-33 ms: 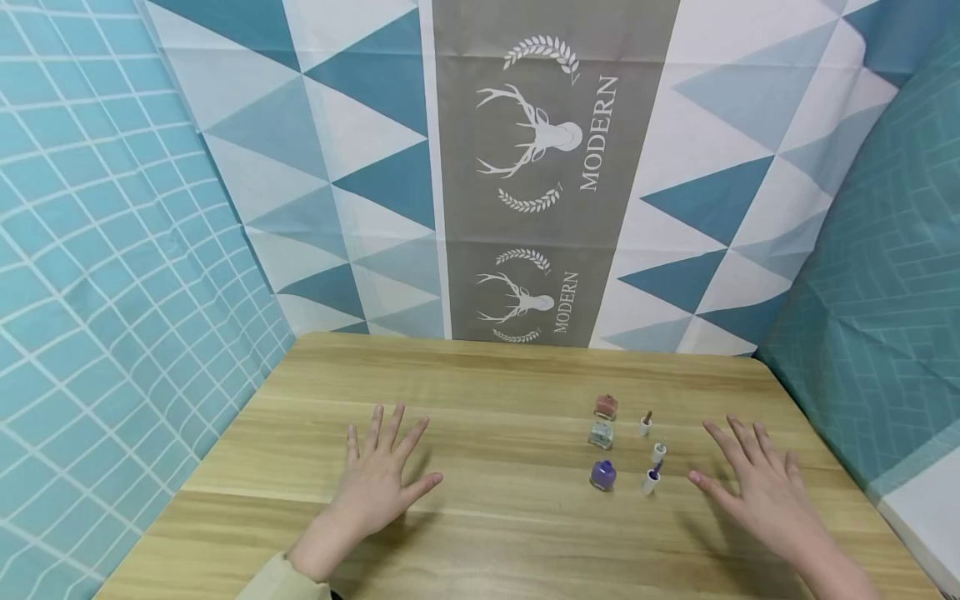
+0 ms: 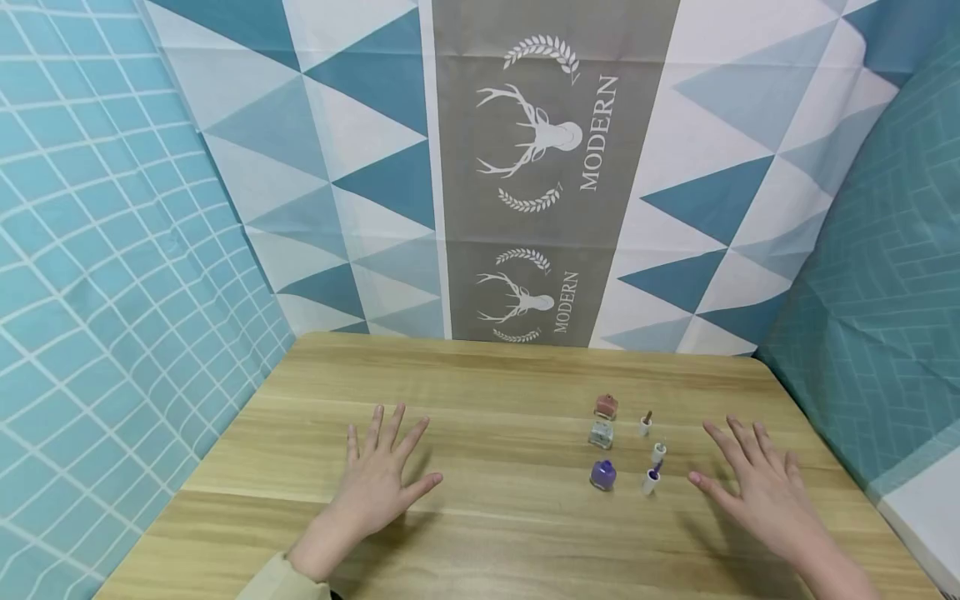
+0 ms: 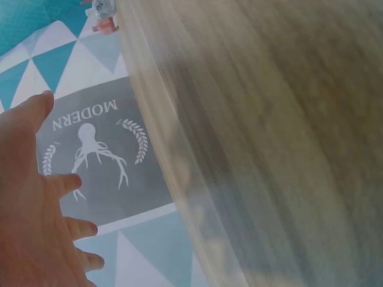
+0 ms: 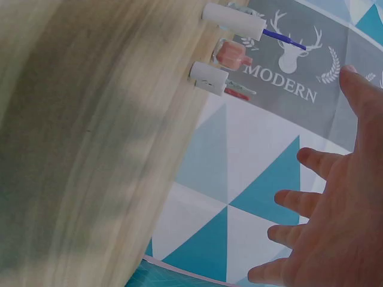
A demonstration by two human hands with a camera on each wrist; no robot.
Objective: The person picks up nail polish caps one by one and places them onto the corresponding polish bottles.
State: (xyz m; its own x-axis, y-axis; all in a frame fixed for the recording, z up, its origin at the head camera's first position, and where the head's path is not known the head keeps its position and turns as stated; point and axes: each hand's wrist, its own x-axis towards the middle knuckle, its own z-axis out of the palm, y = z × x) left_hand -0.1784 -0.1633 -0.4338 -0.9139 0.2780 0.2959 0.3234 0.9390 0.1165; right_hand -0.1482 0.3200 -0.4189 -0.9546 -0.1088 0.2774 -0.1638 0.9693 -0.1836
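Three uncapped nail polish bottles stand right of the table's middle: a pinkish-red bottle [image 2: 606,408] at the back, a silvery bottle [image 2: 601,435] just in front of it, and a purple bottle [image 2: 603,476] nearest. To their right, three white brush caps stand with their brushes pointing up: a back cap [image 2: 645,427], a middle cap [image 2: 659,453] and a front cap [image 2: 650,483] with a purple brush. My right hand [image 2: 768,500], fingers spread, is held just right of the caps. Over the left half, my left hand [image 2: 378,492] has its fingers spread too. Both hold nothing.
The wooden table [image 2: 480,533] has a patterned cloth [image 2: 525,167] with deer heads and triangles behind it. Blue checked fabric [image 2: 97,250] hangs on the left, teal fabric [image 2: 885,292] on the right. A white surface [image 2: 926,525] lies beyond the right edge.
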